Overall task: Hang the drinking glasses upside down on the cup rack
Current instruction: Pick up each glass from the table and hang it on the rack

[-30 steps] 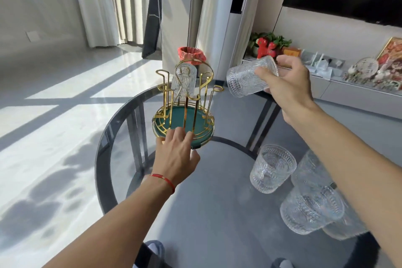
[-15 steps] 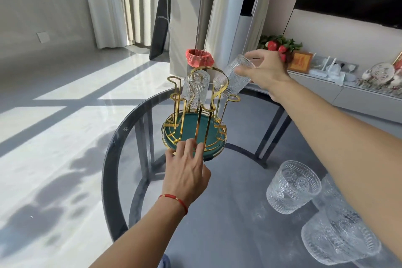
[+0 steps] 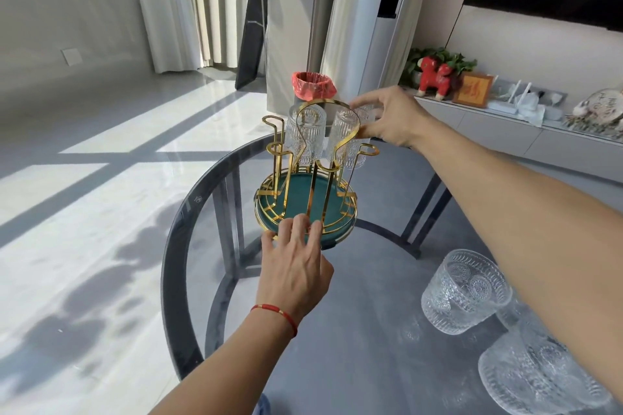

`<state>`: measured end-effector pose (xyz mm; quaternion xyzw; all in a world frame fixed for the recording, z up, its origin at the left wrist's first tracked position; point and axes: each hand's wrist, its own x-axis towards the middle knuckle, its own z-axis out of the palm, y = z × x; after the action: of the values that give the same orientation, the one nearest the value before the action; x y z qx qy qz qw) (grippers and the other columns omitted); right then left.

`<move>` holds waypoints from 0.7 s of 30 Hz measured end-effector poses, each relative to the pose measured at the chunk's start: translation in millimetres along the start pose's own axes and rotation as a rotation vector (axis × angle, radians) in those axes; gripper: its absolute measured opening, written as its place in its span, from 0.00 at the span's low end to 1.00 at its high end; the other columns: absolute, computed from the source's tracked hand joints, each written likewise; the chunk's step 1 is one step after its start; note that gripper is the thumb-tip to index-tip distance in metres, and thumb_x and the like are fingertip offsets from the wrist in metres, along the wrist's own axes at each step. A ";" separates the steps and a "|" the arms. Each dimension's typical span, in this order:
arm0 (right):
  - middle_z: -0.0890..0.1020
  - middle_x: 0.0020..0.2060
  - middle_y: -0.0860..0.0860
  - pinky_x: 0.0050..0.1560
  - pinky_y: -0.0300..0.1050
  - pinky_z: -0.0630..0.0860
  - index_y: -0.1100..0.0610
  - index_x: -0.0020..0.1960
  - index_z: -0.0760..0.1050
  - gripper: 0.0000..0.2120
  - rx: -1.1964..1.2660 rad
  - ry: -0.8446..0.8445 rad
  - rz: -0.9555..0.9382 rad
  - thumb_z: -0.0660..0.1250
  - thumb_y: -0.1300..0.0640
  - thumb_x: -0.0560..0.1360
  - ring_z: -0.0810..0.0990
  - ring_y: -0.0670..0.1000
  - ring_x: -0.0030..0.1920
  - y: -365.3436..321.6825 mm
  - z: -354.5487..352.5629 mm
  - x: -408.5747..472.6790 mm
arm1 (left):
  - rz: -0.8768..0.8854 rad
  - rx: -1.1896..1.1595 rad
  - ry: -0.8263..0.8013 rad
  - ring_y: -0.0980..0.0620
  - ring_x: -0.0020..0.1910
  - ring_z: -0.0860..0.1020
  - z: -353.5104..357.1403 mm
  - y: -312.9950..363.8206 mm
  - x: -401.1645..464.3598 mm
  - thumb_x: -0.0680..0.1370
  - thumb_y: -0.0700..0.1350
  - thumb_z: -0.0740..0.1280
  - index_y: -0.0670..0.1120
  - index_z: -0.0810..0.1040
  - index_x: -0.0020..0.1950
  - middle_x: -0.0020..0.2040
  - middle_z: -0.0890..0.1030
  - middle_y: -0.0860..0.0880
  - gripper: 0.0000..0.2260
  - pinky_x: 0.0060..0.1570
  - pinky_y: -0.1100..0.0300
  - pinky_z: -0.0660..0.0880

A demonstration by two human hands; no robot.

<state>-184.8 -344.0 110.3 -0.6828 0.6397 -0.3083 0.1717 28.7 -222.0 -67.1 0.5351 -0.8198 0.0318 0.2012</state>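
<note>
A gold wire cup rack [image 3: 312,178] with a green round base [image 3: 300,209] stands at the far side of a round glass table [image 3: 354,330]. One clear patterned glass [image 3: 305,135] hangs upside down on a back peg. My right hand [image 3: 391,118] grips a second glass [image 3: 347,141], upside down over a peg on the rack's right side. My left hand [image 3: 293,269] presses its fingertips on the front rim of the base. Two more glasses [image 3: 465,293] [image 3: 539,377] stand upright at the near right of the table.
A red-lined bin [image 3: 313,86] sits on the floor behind the rack. A low cabinet [image 3: 505,135] with a red figurine, a frame and ornaments runs along the right wall. Sunlit floor lies to the left, beyond the table's edge.
My right hand has carried the glass from mid-air on the right, turned it upside down and lowered it onto a rack peg. The left hand stays on the base.
</note>
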 end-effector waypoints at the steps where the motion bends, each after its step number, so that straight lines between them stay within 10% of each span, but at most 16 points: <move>1: 0.79 0.71 0.53 0.73 0.53 0.71 0.48 0.62 0.84 0.26 -0.009 -0.025 0.003 0.85 0.59 0.65 0.76 0.54 0.70 0.4 3.0 0.6 | 0.000 0.000 -0.001 0.40 0.59 0.71 0.2 -0.1 0.1 0.75 0.54 0.65 0.46 0.70 0.67 0.63 0.74 0.42 0.23 0.56 0.41 0.74; 10: 0.78 0.70 0.53 0.72 0.50 0.69 0.55 0.64 0.81 0.26 -0.041 -0.197 -0.020 0.82 0.65 0.68 0.73 0.54 0.73 -6.9 6.1 3.8 | 0.018 -0.007 0.008 0.41 0.59 0.70 1.6 -1.7 -0.5 0.75 0.53 0.64 0.46 0.69 0.66 0.63 0.73 0.43 0.22 0.56 0.42 0.73; 15: 0.80 0.67 0.53 0.56 0.38 0.74 0.53 0.67 0.79 0.24 -0.022 0.004 -0.060 0.77 0.64 0.73 0.79 0.51 0.67 -6.1 -10.3 -34.8 | 0.020 0.008 0.019 0.41 0.59 0.71 0.4 -1.7 -0.1 0.75 0.52 0.64 0.45 0.70 0.67 0.63 0.73 0.42 0.22 0.54 0.44 0.72; 21: 0.88 0.52 0.48 0.61 0.47 0.79 0.54 0.59 0.85 0.11 -0.180 0.091 -0.087 0.68 0.62 0.79 0.85 0.47 0.54 -5.1 -37.4 -152.3 | 0.006 0.011 0.011 0.39 0.60 0.71 -8.9 5.4 -3.5 0.73 0.48 0.68 0.42 0.73 0.67 0.62 0.74 0.41 0.23 0.58 0.41 0.70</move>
<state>-203.6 -188.3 110.9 -0.7077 0.6418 -0.2877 0.0670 27.8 -214.3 -59.3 0.5336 -0.8201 0.0397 0.2026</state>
